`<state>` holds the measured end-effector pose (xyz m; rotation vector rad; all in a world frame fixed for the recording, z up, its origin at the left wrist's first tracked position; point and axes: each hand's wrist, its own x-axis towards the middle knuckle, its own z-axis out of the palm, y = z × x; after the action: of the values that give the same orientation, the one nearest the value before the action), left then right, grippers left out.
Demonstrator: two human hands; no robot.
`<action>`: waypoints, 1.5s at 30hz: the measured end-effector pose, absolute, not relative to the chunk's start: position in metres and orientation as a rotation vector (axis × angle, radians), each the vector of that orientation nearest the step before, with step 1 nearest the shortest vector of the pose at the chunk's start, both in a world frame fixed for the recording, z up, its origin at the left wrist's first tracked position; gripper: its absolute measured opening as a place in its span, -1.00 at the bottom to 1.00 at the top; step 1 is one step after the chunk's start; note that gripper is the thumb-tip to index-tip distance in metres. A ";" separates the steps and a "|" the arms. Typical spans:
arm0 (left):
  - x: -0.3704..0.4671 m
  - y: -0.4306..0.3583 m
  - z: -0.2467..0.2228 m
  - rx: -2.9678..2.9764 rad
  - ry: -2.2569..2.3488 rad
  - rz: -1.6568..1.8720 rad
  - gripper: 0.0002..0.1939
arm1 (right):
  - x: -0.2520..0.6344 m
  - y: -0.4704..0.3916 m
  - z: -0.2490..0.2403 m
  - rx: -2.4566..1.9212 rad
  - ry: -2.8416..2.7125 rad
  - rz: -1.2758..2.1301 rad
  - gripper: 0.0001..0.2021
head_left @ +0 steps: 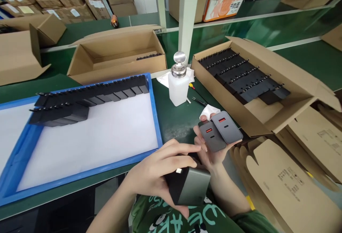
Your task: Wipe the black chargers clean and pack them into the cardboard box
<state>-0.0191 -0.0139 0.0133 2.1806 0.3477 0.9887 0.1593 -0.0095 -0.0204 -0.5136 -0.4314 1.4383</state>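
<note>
Both our hands hold chargers over the bench.
The fingers of our left hand (156, 169) wrap around a dark charger block (195, 186); those of our right hand (215, 160) grip two chargers (229, 133) side by side, red ports showing. Left of our left fingers lies a blue-rimmed tray (117, 129); beyond our right fingers stand a white bottle (178, 87) and an open carton (229, 108).
</note>
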 end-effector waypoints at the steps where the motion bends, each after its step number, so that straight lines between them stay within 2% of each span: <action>1: -0.018 -0.013 0.014 2.178 0.354 0.998 -0.22 | 0.159 -0.009 -0.021 -0.509 -0.433 1.427 -0.39; 5: -0.014 -0.007 0.023 2.243 0.425 0.958 -0.25 | 0.181 -0.010 -0.023 -0.627 -0.535 1.306 -0.31; 9: -0.007 0.006 0.043 2.282 0.671 0.955 -0.27 | 0.276 -0.014 0.005 -1.071 -1.181 0.718 -0.21; 12: 0.011 0.022 0.061 2.261 0.761 1.003 -0.35 | 0.370 -0.013 0.044 -1.310 -1.406 0.537 -0.38; 17: 0.077 0.060 0.085 2.159 0.831 1.013 -0.41 | 0.460 0.037 0.081 -1.650 -1.965 0.480 -0.47; 22: 0.166 0.089 0.094 2.187 0.879 0.824 -0.32 | 0.469 0.093 0.068 -1.815 -2.394 0.573 -0.46; 25: 0.217 0.098 0.090 2.357 0.936 0.556 -0.39 | 0.468 0.098 0.058 -1.918 -2.433 0.451 -0.49; 29: 0.262 0.104 0.078 2.421 1.045 0.356 -0.44 | 0.475 0.080 0.060 -2.003 -2.327 0.229 -0.41; 32: 0.282 0.105 0.065 2.437 1.180 0.250 -0.42 | 0.486 0.062 0.069 -1.993 -2.262 0.182 -0.49; 35: 0.300 0.100 0.050 2.465 1.295 0.154 -0.52 | 0.493 0.051 0.072 -2.032 -2.226 0.157 -0.52; 40: 0.323 0.092 0.033 2.530 1.401 0.166 -0.61 | 0.489 0.061 0.073 -2.333 -2.319 0.142 -0.70; 45: 0.313 0.098 0.038 2.546 1.408 0.188 -0.58 | 0.470 0.091 0.077 -2.574 -2.392 0.204 -0.70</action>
<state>0.3126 0.0978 0.0380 2.5460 1.4081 0.1882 0.4699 0.0908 0.0771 -2.5742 -2.3923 0.2044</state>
